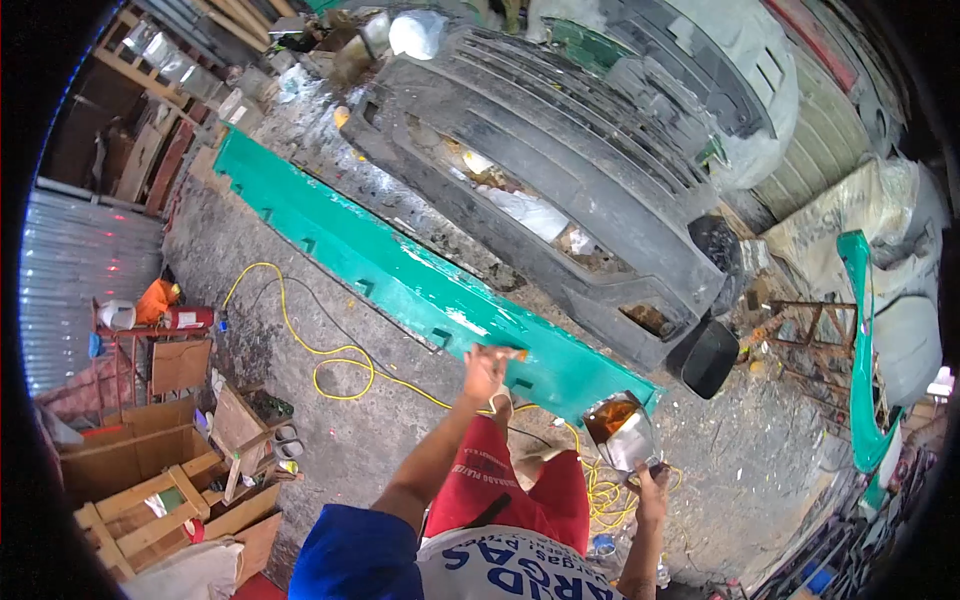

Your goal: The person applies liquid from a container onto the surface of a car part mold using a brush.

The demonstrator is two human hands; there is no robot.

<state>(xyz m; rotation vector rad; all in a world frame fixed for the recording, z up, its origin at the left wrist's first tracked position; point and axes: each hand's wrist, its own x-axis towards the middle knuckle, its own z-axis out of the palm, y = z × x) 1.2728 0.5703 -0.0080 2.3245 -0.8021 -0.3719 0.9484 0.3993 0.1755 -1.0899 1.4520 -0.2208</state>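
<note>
A long green panel (400, 275) with worn patches of paint lies diagonally across the floor in front of me. My left hand (487, 372) is closed at its near edge, around a small thing with an orange end (519, 355) that points right over the panel. Beyond the panel's right end, my right hand (650, 490) grips the handle of a metal container (630, 440), which is tilted and has something orange-brown inside.
A large grey bumper (560, 180) lies behind the panel. A yellow hose (340, 350) loops over the floor. Wooden pieces (150, 510) are piled at the lower left, below a red stand (125, 350). Another green part (860, 350) stands at the right.
</note>
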